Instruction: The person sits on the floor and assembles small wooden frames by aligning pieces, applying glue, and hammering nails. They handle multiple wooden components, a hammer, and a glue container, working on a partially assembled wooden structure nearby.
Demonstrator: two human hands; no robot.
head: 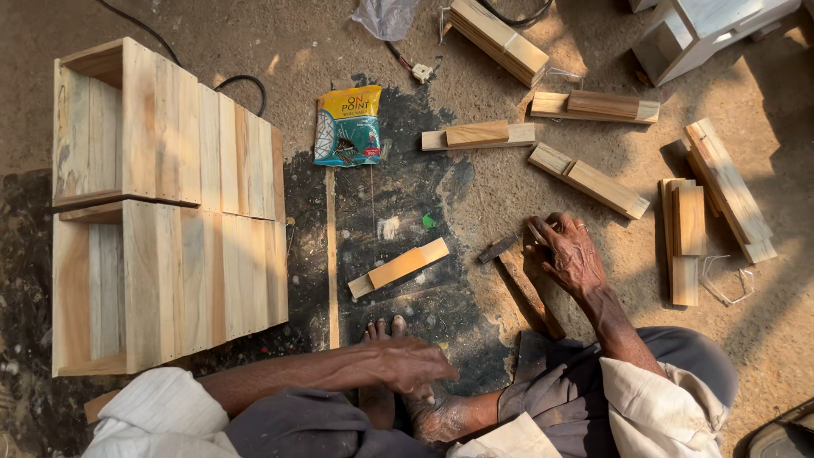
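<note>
- Two bare hands in view, person sitting on stained dirt ground (475,195).
- Right hand (570,253) rests on the wooden-handled hammer (526,284), fingers curled loosely over the handle near its dark metal head; hammer lies flat on the ground, handle running toward the person's knee.
- Left hand (411,365) hangs over the bare feet (386,331), fingers bent together, holding nothing visible (cannot tell if it touches the foot).
- Short pale joined wood piece (398,267) lies between the hands, apart from both.
- Two open pale plank boxes (170,203) stand side by side, well apart to the left.
- Yellow-and-teal plastic packet (348,125) and more joined wood blocks (589,182) lie beyond the hammer.
</note>
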